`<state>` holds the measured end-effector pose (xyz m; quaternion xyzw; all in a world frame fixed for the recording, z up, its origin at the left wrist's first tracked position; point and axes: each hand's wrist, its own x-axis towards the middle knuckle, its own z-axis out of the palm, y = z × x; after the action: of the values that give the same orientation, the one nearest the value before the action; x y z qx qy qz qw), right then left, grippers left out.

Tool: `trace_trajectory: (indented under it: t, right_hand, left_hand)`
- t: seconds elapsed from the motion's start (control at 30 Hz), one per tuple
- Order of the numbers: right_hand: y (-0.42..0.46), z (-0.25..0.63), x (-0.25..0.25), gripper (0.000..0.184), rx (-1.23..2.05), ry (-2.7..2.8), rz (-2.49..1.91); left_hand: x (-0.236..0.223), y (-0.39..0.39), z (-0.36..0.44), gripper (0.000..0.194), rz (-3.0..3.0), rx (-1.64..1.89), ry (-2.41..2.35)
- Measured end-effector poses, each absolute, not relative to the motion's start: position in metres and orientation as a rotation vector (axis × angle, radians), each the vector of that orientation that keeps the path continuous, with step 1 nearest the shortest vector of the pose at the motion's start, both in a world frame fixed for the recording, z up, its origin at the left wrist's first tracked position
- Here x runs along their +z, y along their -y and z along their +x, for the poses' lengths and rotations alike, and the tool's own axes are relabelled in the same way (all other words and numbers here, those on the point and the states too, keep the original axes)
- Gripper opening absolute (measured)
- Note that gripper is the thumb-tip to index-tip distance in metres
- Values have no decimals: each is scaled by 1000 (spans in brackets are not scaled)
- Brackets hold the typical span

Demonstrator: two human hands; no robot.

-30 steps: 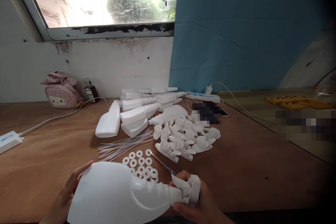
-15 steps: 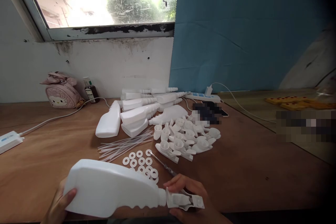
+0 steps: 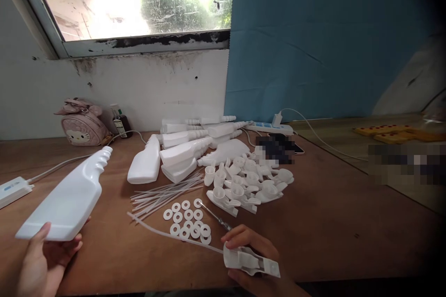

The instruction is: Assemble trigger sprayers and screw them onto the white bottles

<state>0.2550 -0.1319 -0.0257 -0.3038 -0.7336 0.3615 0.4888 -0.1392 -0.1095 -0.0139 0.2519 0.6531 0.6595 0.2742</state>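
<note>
A white plastic spray bottle (image 3: 69, 195) is held near its base by my left hand (image 3: 45, 255), its open neck tilted up and to the right. My right hand (image 3: 256, 255) grips a white trigger spray head (image 3: 244, 260) at the front of the table. From that head a thin dip tube (image 3: 174, 235) reaches left across the table. Just beyond it lie several white ring washers (image 3: 188, 214). A slim metal tool (image 3: 216, 216) points at the washers, its near end close to my right fingers.
Several white bottles (image 3: 184, 148) lie behind a bundle of loose tubes (image 3: 167, 193). More spray heads (image 3: 244, 181) are heaped to the right. Farther back are a pink bag (image 3: 83, 127), a dark bottle (image 3: 120, 123), a power strip (image 3: 268, 127) and a phone.
The bottle has come apart from the spray head; my left hand has moved it left and tilted its neck up. The dip tube now shows. My right hand has shifted slightly right.
</note>
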Motion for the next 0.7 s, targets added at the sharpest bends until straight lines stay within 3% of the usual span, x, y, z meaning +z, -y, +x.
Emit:
trace_trajectory:
  t: [0.13, 0.43, 0.7]
  right_hand:
    - [133, 255, -25, 31, 883, 1794, -771]
    - [129, 253, -26, 28, 795, 1833, -699]
    - [128, 251, -27, 23, 748, 1859, -718]
  left_hand:
    - [-11, 105, -125, 45, 334, 1678, -1544]
    - [-24, 106, -103, 55, 684, 1729, -1687]
    - [-21, 105, -97, 48, 749, 1687, -1840]
